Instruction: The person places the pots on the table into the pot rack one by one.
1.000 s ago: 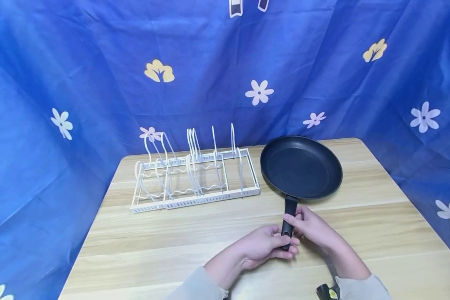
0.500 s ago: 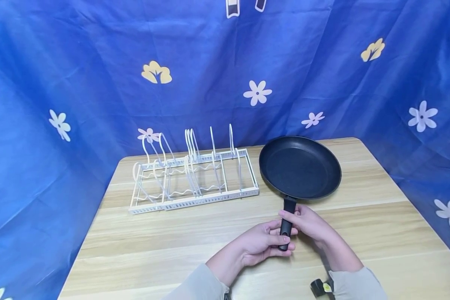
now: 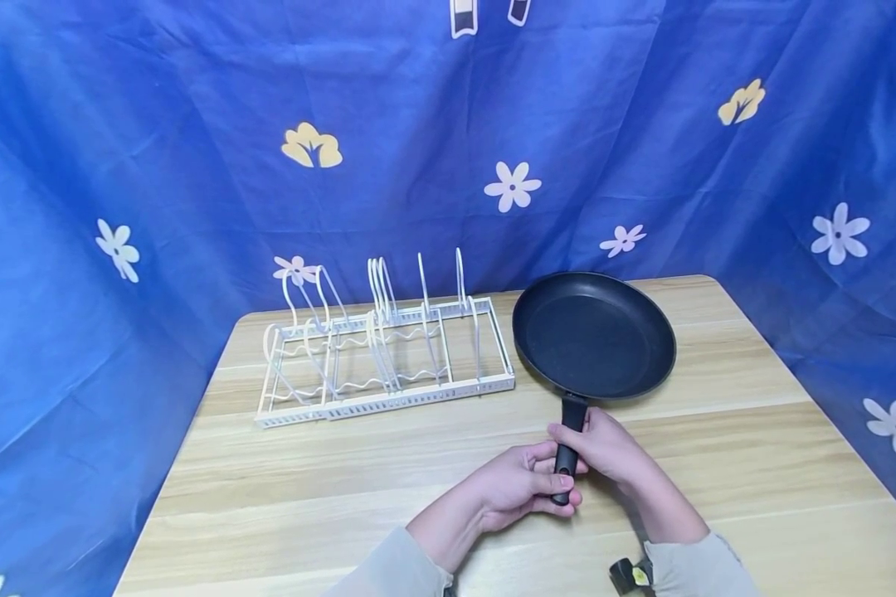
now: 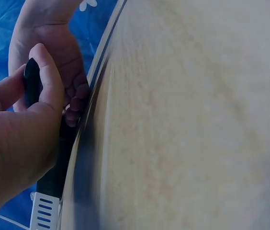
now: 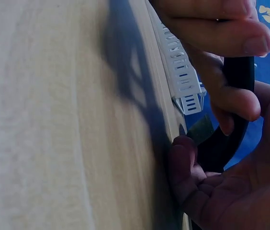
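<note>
One pan (image 3: 594,336) — one rack (image 3: 418,398) — two hands (image 3: 513,487) (image 3: 611,446)

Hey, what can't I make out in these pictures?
Underside of the pan: head view, hidden by the pan itself.
Parts of the handle: head view, covered by left hand and right hand.
Label by the right sleeve: head view, too small to read.
Two white-edged motifs: head view, cut by the top edge.
</note>
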Action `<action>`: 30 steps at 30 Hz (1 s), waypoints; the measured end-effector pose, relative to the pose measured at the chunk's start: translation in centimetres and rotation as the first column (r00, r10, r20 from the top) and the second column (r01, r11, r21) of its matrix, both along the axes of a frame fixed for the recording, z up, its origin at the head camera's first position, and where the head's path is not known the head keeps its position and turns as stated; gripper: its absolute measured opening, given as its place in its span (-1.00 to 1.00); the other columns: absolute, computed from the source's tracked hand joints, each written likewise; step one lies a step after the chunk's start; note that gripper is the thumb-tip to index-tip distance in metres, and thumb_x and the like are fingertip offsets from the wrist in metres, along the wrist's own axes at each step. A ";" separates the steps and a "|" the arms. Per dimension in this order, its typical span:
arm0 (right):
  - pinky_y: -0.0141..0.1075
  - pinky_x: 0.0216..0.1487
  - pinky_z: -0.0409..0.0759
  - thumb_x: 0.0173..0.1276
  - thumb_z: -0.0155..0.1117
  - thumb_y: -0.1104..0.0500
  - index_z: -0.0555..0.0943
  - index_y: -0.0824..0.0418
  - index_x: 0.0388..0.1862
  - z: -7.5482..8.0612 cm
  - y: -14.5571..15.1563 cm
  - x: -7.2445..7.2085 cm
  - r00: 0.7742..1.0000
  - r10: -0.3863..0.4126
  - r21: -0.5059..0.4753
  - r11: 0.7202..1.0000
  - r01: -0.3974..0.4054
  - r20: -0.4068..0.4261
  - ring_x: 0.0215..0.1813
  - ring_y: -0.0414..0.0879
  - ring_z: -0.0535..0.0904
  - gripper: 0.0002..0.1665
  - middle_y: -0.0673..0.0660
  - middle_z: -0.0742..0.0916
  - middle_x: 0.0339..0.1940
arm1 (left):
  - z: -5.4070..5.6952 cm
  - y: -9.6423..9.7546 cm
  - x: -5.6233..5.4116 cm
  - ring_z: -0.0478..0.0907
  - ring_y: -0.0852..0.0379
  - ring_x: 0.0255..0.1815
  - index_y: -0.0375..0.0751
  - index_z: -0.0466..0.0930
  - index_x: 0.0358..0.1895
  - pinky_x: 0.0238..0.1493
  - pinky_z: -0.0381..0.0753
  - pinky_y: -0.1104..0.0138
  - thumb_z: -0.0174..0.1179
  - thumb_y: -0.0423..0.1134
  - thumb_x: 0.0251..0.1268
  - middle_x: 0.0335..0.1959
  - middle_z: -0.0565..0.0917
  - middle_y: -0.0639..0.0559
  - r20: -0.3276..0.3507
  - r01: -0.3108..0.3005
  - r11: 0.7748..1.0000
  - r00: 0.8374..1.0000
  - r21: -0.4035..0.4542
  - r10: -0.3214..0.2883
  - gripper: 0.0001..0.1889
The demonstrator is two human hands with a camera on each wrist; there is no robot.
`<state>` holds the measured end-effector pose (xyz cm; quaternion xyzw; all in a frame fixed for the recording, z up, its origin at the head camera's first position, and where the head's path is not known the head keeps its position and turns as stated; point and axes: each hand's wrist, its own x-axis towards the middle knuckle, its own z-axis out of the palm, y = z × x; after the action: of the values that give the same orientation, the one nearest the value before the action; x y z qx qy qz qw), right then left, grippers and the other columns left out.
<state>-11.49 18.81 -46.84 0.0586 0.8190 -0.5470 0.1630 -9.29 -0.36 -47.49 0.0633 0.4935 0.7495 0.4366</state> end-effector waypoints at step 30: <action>-0.40 -0.58 0.46 0.42 0.43 0.20 0.51 0.40 0.08 3.0 -1.6 1.5 0.997 -0.079 -0.133 0.988 0.079 0.004 -0.57 -0.20 0.45 -0.59 0.05 0.69 -0.35 | 2.5 0.3 2.2 0.82 0.08 -0.17 -0.35 0.32 0.63 -0.10 0.89 0.28 0.23 -0.56 0.49 0.27 0.75 -0.34 -0.250 -0.145 0.974 0.963 -0.172 0.100 -0.32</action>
<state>-10.02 17.19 -43.84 0.0798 0.7778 -0.6066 0.1441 -7.08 -0.06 -44.96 0.0807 0.6146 0.7118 0.3305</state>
